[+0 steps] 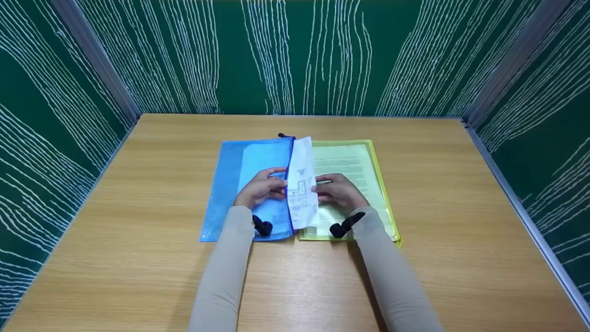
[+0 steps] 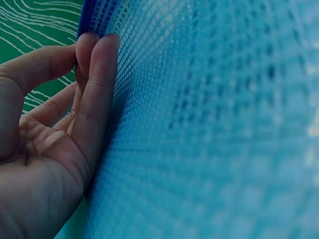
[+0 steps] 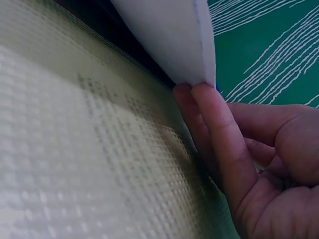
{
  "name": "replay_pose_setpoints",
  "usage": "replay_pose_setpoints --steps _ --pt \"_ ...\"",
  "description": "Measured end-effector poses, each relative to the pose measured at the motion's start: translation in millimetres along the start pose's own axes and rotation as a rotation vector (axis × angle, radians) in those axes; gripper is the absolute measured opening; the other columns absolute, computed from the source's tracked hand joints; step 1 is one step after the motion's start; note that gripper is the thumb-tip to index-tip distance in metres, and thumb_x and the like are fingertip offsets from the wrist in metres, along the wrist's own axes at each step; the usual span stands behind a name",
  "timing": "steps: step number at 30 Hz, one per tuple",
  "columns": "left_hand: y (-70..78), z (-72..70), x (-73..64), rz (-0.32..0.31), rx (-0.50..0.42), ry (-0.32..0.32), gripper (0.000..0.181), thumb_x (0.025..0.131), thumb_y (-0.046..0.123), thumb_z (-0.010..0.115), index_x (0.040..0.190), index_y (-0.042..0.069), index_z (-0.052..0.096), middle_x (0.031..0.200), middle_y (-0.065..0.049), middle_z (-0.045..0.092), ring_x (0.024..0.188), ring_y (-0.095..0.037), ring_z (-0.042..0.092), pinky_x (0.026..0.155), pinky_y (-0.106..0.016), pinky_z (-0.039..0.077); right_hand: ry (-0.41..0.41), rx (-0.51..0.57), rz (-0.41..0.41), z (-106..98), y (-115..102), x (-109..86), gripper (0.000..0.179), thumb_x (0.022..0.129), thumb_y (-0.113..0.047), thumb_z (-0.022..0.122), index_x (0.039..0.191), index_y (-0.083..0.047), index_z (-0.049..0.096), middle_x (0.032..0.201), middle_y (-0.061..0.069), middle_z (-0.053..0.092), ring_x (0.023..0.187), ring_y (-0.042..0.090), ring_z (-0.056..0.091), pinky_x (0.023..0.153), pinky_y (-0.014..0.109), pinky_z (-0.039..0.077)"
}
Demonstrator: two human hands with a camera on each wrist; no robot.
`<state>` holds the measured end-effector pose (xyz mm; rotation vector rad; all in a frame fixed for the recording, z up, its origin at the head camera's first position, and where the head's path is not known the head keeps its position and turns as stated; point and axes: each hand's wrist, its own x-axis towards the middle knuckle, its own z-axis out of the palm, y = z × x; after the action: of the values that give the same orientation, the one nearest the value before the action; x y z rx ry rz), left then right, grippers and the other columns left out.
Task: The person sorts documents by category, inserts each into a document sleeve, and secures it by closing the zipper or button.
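Note:
A blue mesh zip pouch (image 1: 226,184) lies on the left, and its dark blue zip edge is pinched between the fingertips and thumb of my left hand (image 1: 263,186). Printed white paper sheets (image 1: 303,184) stick out of the pouch's right side. My right hand (image 1: 340,191) pinches the free edge of those sheets. In the right wrist view the paper (image 3: 169,40) stands between thumb and fingers. Beneath the right hand lies a yellow-green mesh zip pouch (image 1: 375,184) with a printed page showing through. More paper shows pale inside the blue pouch.
Both pouches lie side by side on a wooden table (image 1: 138,207). Green panels (image 1: 401,55) with wavy white lines stand behind and at both sides. A black zip pull (image 1: 282,135) sits at the blue pouch's top corner.

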<state>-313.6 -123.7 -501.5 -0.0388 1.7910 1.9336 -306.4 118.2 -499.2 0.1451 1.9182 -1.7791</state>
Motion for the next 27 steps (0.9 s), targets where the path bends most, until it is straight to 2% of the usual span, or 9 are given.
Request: replay_pose_setpoints --steps 8,15,27 --pt "-0.1 0.4 -0.9 0.006 -0.017 -0.004 0.055 0.089 0.004 0.063 0.139 0.017 0.047 0.1 -0.014 0.067 0.072 -0.019 0.064 0.068 -0.032 0.058 0.002 0.022 -0.005 9.5 -1.2 0.2 0.042 0.085 -0.003 0.071 0.124 0.001 0.056 0.091 0.009 0.068 0.065 0.012 0.067 0.064 0.023 0.057" --pt "-1.9 1.3 2.9 0.014 -0.024 0.006 0.055 0.089 0.003 0.063 0.139 0.017 0.048 0.084 -0.009 0.066 0.068 -0.018 0.063 0.066 -0.032 0.058 -0.005 0.071 -0.018 15.9 -0.3 2.6 0.035 0.084 -0.001 0.071 0.116 0.004 0.057 0.078 0.006 0.067 0.06 0.011 0.066 0.061 0.023 0.057" --pt "-1.3 2.8 1.6 0.025 -0.04 -0.014 0.054 0.089 0.004 0.064 0.139 0.017 0.048 0.088 -0.009 0.066 0.072 -0.019 0.064 0.069 -0.033 0.057 0.0 0.046 0.015 26.3 -3.5 3.9 0.024 0.085 -0.003 0.07 0.106 0.0 0.057 0.083 0.006 0.064 0.062 0.011 0.065 0.063 0.022 0.057"
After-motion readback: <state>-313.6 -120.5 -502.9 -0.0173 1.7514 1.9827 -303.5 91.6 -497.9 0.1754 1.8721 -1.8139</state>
